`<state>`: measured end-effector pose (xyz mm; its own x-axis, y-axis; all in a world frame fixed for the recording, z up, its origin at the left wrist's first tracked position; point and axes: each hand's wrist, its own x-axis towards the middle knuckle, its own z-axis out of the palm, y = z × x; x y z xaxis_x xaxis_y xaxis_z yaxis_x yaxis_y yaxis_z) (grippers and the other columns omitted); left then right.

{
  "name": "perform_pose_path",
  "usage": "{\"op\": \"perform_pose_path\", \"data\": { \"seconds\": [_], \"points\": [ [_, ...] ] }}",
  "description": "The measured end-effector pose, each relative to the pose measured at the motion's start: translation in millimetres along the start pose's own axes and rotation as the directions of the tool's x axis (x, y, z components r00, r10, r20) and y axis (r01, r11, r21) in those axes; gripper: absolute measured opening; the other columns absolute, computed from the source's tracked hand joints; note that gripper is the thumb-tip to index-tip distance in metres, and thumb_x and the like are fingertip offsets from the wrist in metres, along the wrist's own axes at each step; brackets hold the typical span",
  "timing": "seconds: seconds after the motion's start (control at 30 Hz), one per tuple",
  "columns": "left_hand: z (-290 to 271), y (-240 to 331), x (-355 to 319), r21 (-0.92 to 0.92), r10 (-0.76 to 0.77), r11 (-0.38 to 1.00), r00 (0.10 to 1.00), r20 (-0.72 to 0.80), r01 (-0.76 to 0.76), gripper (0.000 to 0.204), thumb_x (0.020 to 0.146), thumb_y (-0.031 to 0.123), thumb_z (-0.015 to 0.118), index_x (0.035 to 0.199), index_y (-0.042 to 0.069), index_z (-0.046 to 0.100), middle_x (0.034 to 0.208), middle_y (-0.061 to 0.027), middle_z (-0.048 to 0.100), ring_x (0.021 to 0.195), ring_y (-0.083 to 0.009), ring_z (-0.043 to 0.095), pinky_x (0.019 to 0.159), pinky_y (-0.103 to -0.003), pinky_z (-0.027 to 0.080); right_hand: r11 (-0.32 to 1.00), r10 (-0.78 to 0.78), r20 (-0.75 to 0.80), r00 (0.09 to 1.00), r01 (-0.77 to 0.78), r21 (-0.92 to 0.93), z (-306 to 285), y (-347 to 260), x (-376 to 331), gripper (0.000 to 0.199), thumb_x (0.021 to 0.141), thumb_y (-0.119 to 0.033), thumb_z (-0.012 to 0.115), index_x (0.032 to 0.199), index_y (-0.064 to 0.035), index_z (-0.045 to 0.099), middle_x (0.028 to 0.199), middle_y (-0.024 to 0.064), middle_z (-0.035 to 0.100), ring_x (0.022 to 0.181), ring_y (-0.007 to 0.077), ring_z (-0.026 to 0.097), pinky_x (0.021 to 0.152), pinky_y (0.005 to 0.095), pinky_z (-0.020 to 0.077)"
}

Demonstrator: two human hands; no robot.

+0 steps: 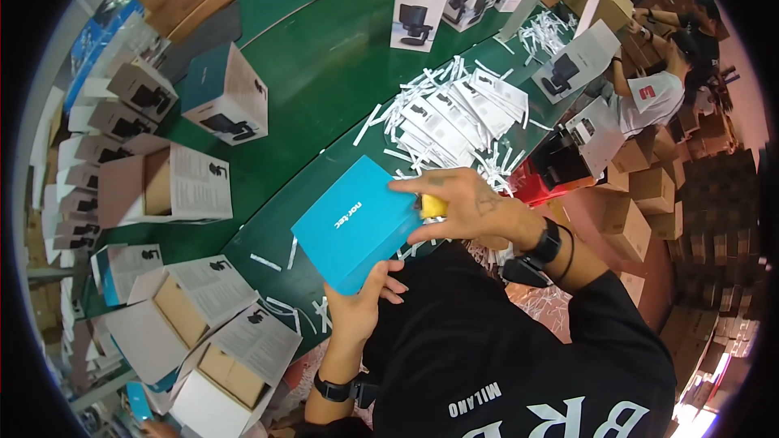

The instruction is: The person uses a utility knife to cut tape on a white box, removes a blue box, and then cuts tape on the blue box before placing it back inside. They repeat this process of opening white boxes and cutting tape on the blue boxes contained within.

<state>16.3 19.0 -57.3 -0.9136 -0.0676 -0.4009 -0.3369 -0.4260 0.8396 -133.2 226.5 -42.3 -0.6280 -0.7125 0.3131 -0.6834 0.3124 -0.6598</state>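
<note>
A teal box (349, 223) is held up over the near edge of the green work table, tilted with its broad teal face toward me. My left hand (363, 300) grips its near lower corner, with the thumb along the side; part of the fingers is hidden behind the box. At the box's right end, my right hand (475, 207) has its thumb and fingers set against the upper and lower corners. In that hand's palm is a small yellow thing (433, 207), partly covered, whose kind I cannot make out. Beyond the box lies a heap of printed leaflets (458, 113) among white paper strips.
Open cartons (174, 308) with cardboard inserts stand at the left. Closed teal-and-white cartons (418, 12) stand at the back of the green table (324, 73). A red bin (560, 182) is at the right, near co-workers (653, 97) and stacked brown boxes (649, 186).
</note>
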Motion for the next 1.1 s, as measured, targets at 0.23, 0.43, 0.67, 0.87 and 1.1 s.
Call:
{"op": "perform_pose_path", "data": {
  "seconds": [0.23, 0.43, 0.67, 0.87, 1.1],
  "points": [
    [-55, -17, -34, 0.821, 0.292, 0.473, 0.936, 0.196, -0.319, 0.036, 0.088, 0.019, 0.08, 0.113, -0.003, 0.065, 0.098, -0.0152, 0.072, 0.073, -0.0266, 0.07, 0.065, -0.034, 0.056, 0.996, -0.085, -0.029, 0.996, 0.084, -0.035, 25, 23, -7, 0.063, 0.071, -0.029, 0.093, 0.128, -0.0159, 0.071, 0.079, 0.0061, 0.06, 0.063, 0.0228, 0.06, 0.056, 0.031, 0.0502],
    [-44, 12, 13, 0.894, 0.669, 0.021, 0.671, 0.32, -0.447, 0.053, 0.076, 0.028, 0.087, 0.122, 0.007, 0.069, 0.144, -0.023, 0.048, 0.129, -0.0481, 0.046, 0.104, -0.057, 0.042, 0.992, -0.126, -0.067, 0.99, 0.124, -0.035, 34, 31, -13, 0.059, 0.072, -0.028, 0.092, 0.126, -0.0171, 0.072, 0.078, 0.0049, 0.059, 0.06, 0.02, 0.058, 0.052, 0.0297, 0.0475],
    [-64, 21, 27, 0.851, 0.419, 0.031, 0.78, 0.465, -0.524, 0.065, 0.079, 0.024, 0.084, 0.141, 0.024, 0.062, 0.161, -0.0257, 0.029, 0.147, -0.0579, 0.018, 0.115, -0.066, 0.027, 0.981, -0.139, -0.06, 0.989, 0.129, -0.145, 41, 29, -23, 0.051, 0.079, -0.026, 0.085, 0.128, -0.0176, 0.07, 0.076, 0.0009, 0.057, 0.055, 0.0188, 0.059, 0.048, 0.0328, 0.0492],
    [-65, 44, 27, 0.847, 0.22, 0.074, 0.837, 0.501, -0.526, 0.066, 0.083, 0.025, 0.078, 0.146, 0.025, 0.057, 0.163, -0.027, 0.026, 0.149, -0.0574, 0.015, 0.117, -0.068, 0.023, 0.902, -0.419, -0.086, 0.904, 0.403, -0.157, 50, 47, -30, 0.052, 0.079, -0.019, 0.085, 0.128, -0.0132, 0.069, 0.069, -0.0007, 0.052, 0.051, 0.0152, 0.052, 0.046, 0.0297, 0.0406],
    [-16, 12, 34, 0.876, 0.205, -0.326, 0.878, 0.433, -0.356, 0.087, 0.081, 0.031, 0.078, 0.157, 0.015, 0.039, 0.165, -0.0308, 0.02, 0.15, -0.0561, 0.018, 0.116, -0.074, 0.015, 0.861, -0.481, -0.013, 0.877, 0.469, -0.198, 58, 60, -33, 0.044, 0.079, -0.02, 0.086, 0.12, -0.0106, 0.072, 0.061, -0.0018, 0.047, 0.047, 0.0146, 0.046, 0.044, 0.0299, 0.0351]
  ]
}}
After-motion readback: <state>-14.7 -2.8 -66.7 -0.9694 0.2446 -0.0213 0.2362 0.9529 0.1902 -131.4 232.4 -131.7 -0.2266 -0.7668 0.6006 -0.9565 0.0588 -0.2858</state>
